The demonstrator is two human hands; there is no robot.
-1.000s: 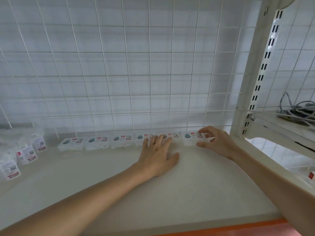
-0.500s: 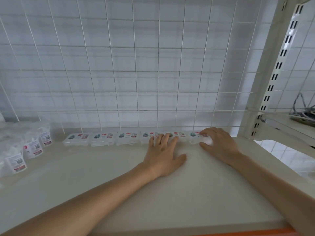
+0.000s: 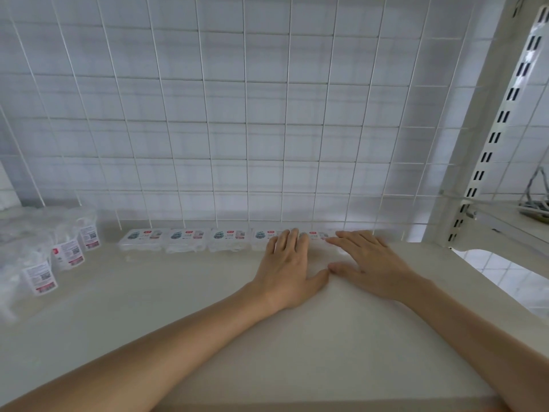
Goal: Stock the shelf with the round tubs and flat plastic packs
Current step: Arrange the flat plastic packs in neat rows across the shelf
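The packs (image 3: 187, 237) lie flat in one row right at the foot of the grid (image 3: 267, 129), labels up. Three show whole at the left end of the row. The rest are partly under the hands.

The left hand (image 3: 288, 263) lies flat on the shelf (image 3: 178, 307) just in front of the grid. Its fingers (image 3: 289, 239) are straight and close together, with the tips on top of the packs. The right hand (image 3: 371, 260) lies flat beside it. Its fingers (image 3: 353, 237) are straight too, pressed together and pointing along the grid, over the last pack in the row (that pack is mostly hidden). Both thumbs stick out to the side, and their tips nearly meet. Neither hand grips anything.

The tubs (image 3: 68, 254) stand in a bunch near the grid's left end, wrapped in clear plastic with white and red labels.

At the grid's right edge a post (image 3: 484, 129) with dark slots goes up. Past it, some cables (image 3: 534, 200) lie on another shelf.
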